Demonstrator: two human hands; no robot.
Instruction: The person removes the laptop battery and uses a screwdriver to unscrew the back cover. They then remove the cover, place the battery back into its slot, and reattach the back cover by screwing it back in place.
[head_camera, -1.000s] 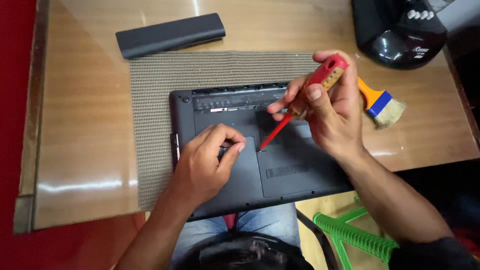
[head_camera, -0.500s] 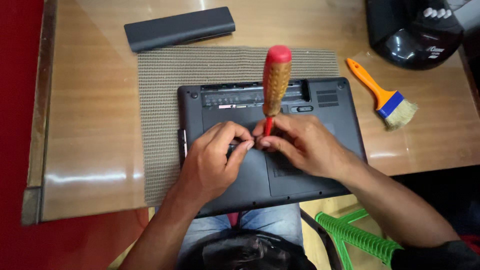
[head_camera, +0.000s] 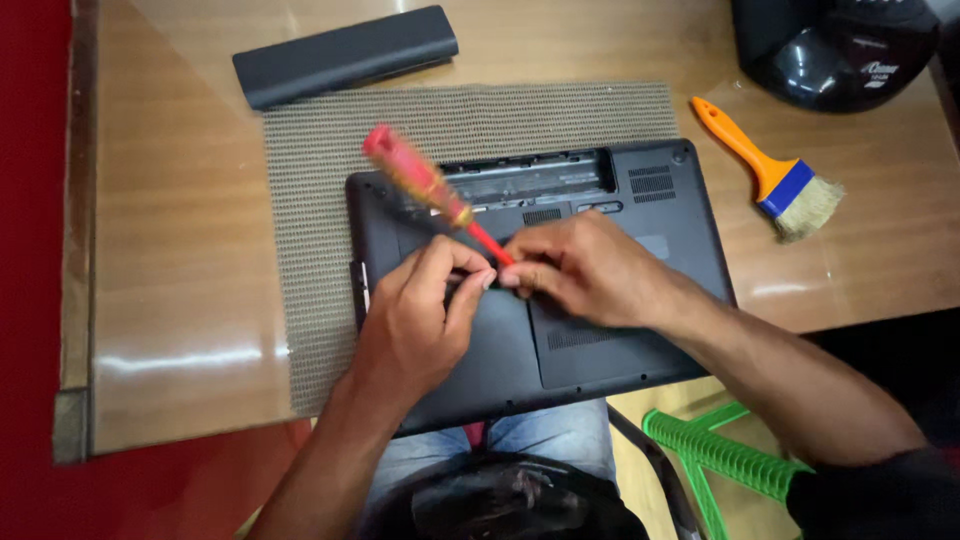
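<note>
- Head view: we look down at a dark laptop (head_camera: 560, 300) lying bottom-up on a ribbed grey mat (head_camera: 330, 200), which keeps it from sliding on the glossy wooden counter (head_camera: 170, 250).
- Our left hand (head_camera: 425, 310) rests on the laptop's base panel with thumb and forefinger pinched together at the screwdriver's tip, apparently steadying it or gripping something small there; what sits between the fingertips is too small to tell.
- Our right hand (head_camera: 590, 275) comes in from the right, fingertips closed together on the lower shaft of the screwdriver (head_camera: 430, 190), right against the left fingertips.
- The screwdriver's red and yellow handle leans up and to the far left, free of either palm, so the tool is guided by its shaft only.
- Along the laptop's far edge, the long battery bay stands empty; a black battery (head_camera: 345, 55) lies apart on the counter, far left.
- An orange-handled brush (head_camera: 770, 170) lies to the right, near a black glossy object (head_camera: 835, 45) at the far right corner.
- A green plastic stool (head_camera: 720, 460) shows below the counter's near edge.
</note>
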